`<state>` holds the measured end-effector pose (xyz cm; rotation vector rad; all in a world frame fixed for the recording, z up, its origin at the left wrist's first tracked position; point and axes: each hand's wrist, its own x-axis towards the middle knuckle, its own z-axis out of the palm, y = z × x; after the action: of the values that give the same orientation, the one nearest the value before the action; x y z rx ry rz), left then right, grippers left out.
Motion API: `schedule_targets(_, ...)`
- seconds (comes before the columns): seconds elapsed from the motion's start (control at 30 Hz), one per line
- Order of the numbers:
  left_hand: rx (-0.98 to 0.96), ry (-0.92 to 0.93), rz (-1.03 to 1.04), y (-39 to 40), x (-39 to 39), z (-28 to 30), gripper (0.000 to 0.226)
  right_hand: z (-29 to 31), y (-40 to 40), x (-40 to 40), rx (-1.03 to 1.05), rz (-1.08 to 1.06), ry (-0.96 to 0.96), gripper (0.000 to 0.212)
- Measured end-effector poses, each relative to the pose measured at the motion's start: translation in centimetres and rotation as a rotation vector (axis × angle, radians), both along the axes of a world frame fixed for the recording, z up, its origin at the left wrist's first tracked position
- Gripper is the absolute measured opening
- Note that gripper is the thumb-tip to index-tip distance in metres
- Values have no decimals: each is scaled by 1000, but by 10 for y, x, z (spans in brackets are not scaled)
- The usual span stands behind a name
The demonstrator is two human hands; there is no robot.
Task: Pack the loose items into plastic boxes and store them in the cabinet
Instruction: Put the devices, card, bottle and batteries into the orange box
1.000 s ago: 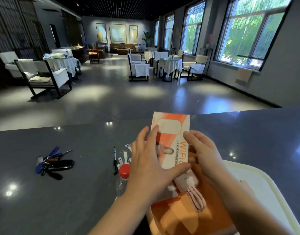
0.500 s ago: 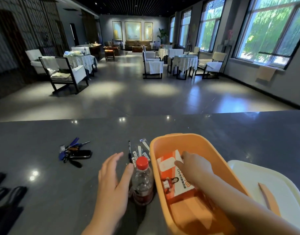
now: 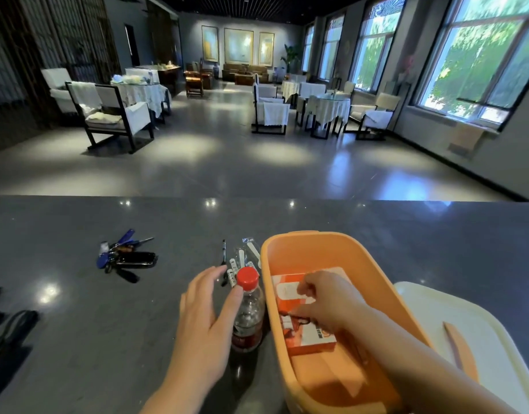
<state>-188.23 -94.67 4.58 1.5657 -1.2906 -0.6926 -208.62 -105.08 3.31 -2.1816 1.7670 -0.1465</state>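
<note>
Orange plastic forms the box [image 3: 290,243] at lower centre-right of the head view, standing on a dark grey counter [image 3: 78,324]. Inside it lies an orange-and-white carton [image 3: 311,339], and the right hand [image 3: 326,300] rests on top of the carton with fingers curled; whether it pinches the carton or only presses it down I cannot tell. The left hand [image 3: 206,312] hovers spread just left of the box, its thumb touching a red-capped bottle [image 3: 247,309] that stands upright beside the box wall. The step in hand looks like seating the carton in the box, with the bottle likely next; that move calls for closing the fingers round the bottle and lifting it over the rim without tipping it. Above the bottle lie a pen [image 3: 224,261] and some small white sticks [image 3: 241,261], loose on the counter. Keys [image 3: 126,258] sit well apart at centre left. A white lid [image 3: 496,339] lies at lower right, touching or just beside the box. Dark straps [image 3: 9,321] show at the left edge. Beyond the counter, in the upper half, is a dim dining room with draped tables, chairs, framed pictures and tall windows on the right.
</note>
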Motion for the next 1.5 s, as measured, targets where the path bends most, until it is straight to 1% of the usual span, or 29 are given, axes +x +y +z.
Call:
schedule_targets(0.07,3,-4,4,-2,1,-1,54,0,8,-4,129,176,43,75)
schedule_targets(0.13,-7,4,7,-6,0,-2,52,-1,12,-6,200,253,88,92)
schedule_targets(0.23,-11,-4,-8,-11,-3,-2,56,-6,11,-5,166,226,112,94)
schedule_targets(0.3,-19,-10,-16,-13,-3,-3,51,-6,12,-3,156,218,122,93)
schedule_targets(0.4,-42,-21,-11,-12,7,-8,50,6,16,-2,188,172,68,83)
schedule_targets(0.43,-49,-32,0,-12,12,-10,48,13,17,-1,139,117,4,75)
schedule_targets(0.47,-50,-51,17,-11,20,-14,45,22,19,2,30,39,-88,65)
schedule_targets(0.5,-44,-75,40,-9,27,-17,43,33,22,7,-123,-58,-208,54)
schedule_targets(0.57,-28,-119,101,-5,45,-25,43,57,32,22,-443,-219,-555,34)
schedule_targets(0.6,-20,-143,138,-2,57,-28,45,69,39,35,-551,-232,-729,31)
schedule_targets(0.63,-6,-164,175,2,69,-30,46,79,47,51,-588,-191,-875,30)
schedule_targets(0.67,18,-172,208,6,80,-31,48,88,59,71,-571,-109,-975,29)
schedule_targets(0.7,45,-170,243,11,93,-32,48,92,71,95,-521,-7,-1026,29)
schedule_targets(0.73,64,-169,275,16,107,-33,49,90,82,120,-446,92,-1035,28)
schedule_targets(0.8,58,-197,322,30,134,-33,50,72,98,169,-264,248,-982,30)
schedule_targets(0.83,45,-226,342,38,148,-35,52,57,103,192,-162,295,-929,38)
schedule_targets(0.9,44,-267,397,57,182,-42,61,21,112,233,9,361,-763,59)
schedule_targets(0.93,57,-283,439,67,200,-46,63,5,116,251,72,403,-677,65)
schedule_targets(0.97,69,-295,486,78,219,-51,64,-8,120,269,125,460,-606,64)
schedule_targets(1.03,80,-310,587,98,257,-60,64,-20,128,306,192,600,-515,45)
schedule_targets(1.07,89,-312,633,107,275,-64,64,-19,130,325,204,678,-468,37)
schedule_targets(1.1,98,-315,673,114,293,-67,63,-19,128,344,178,756,-414,39)
schedule_targets(1.13,113,-323,701,119,309,-69,61,-20,124,364,129,836,-361,48)
schedule_targets(1.2,180,-365,710,124,339,-74,56,-25,110,401,45,981,-219,78)
schedule_targets(1.23,227,-393,692,123,351,-78,56,-30,103,417,31,1030,-115,93)
schedule_targets(1.3,324,-445,627,119,373,-87,64,-40,89,439,46,1073,75,115)
schedule_targets(1.33,372,-461,587,116,382,-91,68,-44,84,444,51,1083,128,121)
schedule_targets(1.4,428,-472,507,110,393,-98,73,-51,77,448,48,1081,143,121)
schedule_targets(1.5,441,-476,458,102,399,-104,78,-57,73,442,-29,1055,110,103)
